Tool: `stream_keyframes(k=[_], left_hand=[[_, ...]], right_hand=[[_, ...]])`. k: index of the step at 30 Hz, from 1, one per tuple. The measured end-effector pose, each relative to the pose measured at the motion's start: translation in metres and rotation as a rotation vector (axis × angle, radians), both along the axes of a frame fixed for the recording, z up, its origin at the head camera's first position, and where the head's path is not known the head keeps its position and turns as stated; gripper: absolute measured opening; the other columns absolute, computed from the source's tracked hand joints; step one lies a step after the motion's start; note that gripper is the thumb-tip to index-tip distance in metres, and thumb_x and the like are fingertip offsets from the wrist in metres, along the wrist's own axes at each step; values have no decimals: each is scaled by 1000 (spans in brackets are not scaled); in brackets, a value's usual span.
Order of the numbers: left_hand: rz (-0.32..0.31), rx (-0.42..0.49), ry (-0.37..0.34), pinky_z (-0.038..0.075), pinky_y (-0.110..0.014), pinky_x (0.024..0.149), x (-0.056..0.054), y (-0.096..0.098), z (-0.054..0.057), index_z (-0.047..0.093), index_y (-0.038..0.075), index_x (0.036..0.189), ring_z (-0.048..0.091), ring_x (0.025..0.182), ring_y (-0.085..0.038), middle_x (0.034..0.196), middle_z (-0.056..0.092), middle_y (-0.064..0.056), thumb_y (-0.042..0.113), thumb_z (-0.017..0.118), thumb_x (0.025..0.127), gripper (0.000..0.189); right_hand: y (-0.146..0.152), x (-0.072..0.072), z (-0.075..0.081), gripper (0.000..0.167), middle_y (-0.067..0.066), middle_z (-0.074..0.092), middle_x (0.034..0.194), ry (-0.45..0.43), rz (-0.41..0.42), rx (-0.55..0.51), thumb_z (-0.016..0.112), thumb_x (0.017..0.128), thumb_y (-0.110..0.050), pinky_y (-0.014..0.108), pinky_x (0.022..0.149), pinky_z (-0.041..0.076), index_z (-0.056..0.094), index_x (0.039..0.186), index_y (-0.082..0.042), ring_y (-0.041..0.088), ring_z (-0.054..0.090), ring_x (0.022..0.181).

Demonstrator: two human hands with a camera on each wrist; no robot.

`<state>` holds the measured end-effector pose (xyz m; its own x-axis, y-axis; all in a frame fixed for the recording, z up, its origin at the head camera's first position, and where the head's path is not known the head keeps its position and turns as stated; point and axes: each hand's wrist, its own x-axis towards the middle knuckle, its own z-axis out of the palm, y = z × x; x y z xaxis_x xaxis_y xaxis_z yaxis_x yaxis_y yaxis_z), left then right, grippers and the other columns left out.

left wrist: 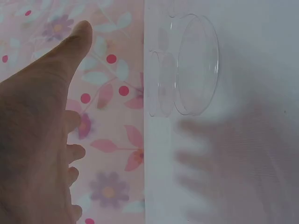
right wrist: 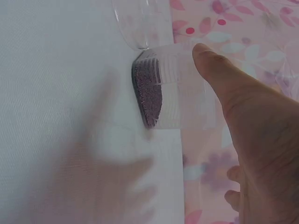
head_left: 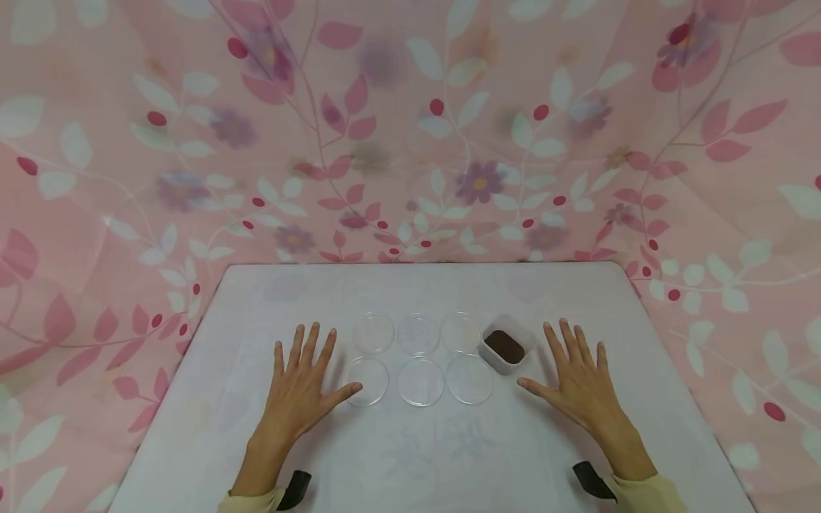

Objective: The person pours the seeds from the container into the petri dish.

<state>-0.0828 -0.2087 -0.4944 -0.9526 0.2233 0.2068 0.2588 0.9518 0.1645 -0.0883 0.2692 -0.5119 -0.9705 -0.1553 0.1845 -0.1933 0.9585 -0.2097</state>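
Several clear round dishes, like petri dishes (head_left: 420,381), lie on the table in two rows of three. My left hand (head_left: 298,395) is spread with straight fingers, its thumb over the near-left dish (head_left: 372,400); the left wrist view shows the hand raised off the table beside a dish (left wrist: 198,65). To the right of the dishes stands a clear plastic tub (head_left: 498,365) with dark brown granular material (head_left: 504,347) in its bottom. My right hand (head_left: 580,392) is spread just right of the tub, holding nothing. In the right wrist view, its thumb (right wrist: 215,63) overlaps the tub (right wrist: 187,98).
A white cloth covers the table (head_left: 423,456), whose far edge meets a pink floral curtain (head_left: 410,178). The curtain also hangs along both sides. Each wrist wears a black band (head_left: 295,490) near a pale yellow sleeve (head_left: 253,501).
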Motion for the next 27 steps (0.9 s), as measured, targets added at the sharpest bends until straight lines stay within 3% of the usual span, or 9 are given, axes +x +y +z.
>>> stream_keyframes(k=[6, 11, 18, 23, 27], left_hand=[[-55, 28, 17, 17, -67, 116, -13, 9, 6, 28, 22, 156, 24, 148, -37, 160, 29, -14, 79, 61, 74, 105], [-152, 57, 42, 29, -65, 113, -27, 20, 10, 33, 19, 154, 37, 141, -36, 153, 41, -15, 73, 67, 74, 103], [-286, 47, 13, 30, -61, 114, -51, 41, 11, 35, 19, 153, 42, 137, -34, 148, 47, -14, 72, 70, 72, 103], [-360, 22, -48, 31, -59, 115, -68, 55, 3, 31, 22, 155, 42, 138, -31, 149, 46, -12, 73, 68, 73, 103], [-408, 31, -117, 33, -56, 115, -80, 69, 4, 32, 22, 154, 43, 137, -31, 149, 46, -10, 69, 69, 75, 99]], right_hand=[[2, 0, -1, 113, 22, 36, 155, 33, -1, -1, 68, 70, -75, 72, 106, 27, 26, 156, -14, 44, 36, 138], [1, 0, -3, 112, 23, 45, 147, 47, 12, -66, 73, 69, -71, 69, 93, 42, 29, 154, -12, 45, 49, 126], [-3, -3, -12, 112, 24, 52, 138, 68, 17, -165, 78, 68, -66, 66, 83, 47, 30, 153, -10, 45, 56, 116], [-7, -6, -18, 112, 25, 54, 133, 70, -2, -199, 79, 67, -65, 65, 78, 49, 31, 153, -11, 46, 59, 109], [-11, -8, -19, 110, 25, 56, 131, 89, -8, -210, 81, 66, -62, 64, 76, 50, 33, 151, -10, 45, 60, 107]])
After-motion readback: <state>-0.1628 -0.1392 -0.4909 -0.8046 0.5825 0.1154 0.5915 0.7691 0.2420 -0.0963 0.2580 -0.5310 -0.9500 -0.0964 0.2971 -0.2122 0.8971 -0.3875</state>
